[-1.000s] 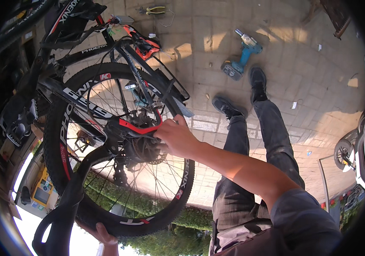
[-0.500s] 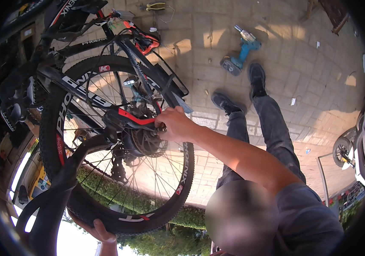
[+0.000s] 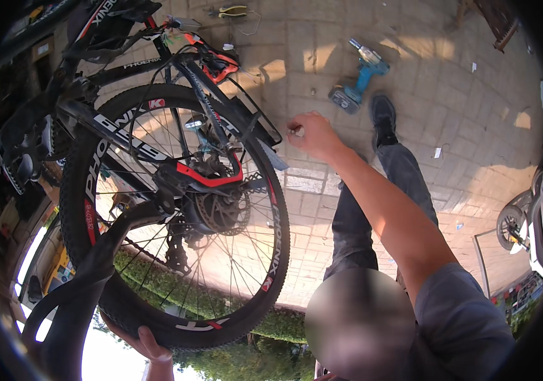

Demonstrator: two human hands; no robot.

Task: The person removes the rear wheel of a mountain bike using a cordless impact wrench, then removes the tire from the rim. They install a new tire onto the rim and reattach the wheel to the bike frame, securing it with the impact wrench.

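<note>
My right hand [image 3: 315,138] is raised off the bicycle, just right of the rear rack [image 3: 273,127]. Its fingers are pinched on a small shiny piece [image 3: 298,131], too small to name for certain. At the bottom left, my left hand [image 3: 147,346] grips the tyre of the rear wheel [image 3: 278,247], thumb showing and fingers partly hidden. The wheel sits in the black and red bicycle frame [image 3: 189,174]. Its hub and brake disc [image 3: 224,213] are in plain view.
A teal cordless impact wrench [image 3: 362,75] lies on the paved ground [image 3: 309,184]. Yellow-handled pliers [image 3: 232,11] lie beyond it, near an orange and black part [image 3: 221,66]. A dark shoe [image 3: 382,117] stands beside the wrench. A parked two-wheeler [image 3: 525,225] is at the right.
My right hand has left the hub area and moved up and to the right, with a small piece in its fingers. My left hand stays on the tyre.
</note>
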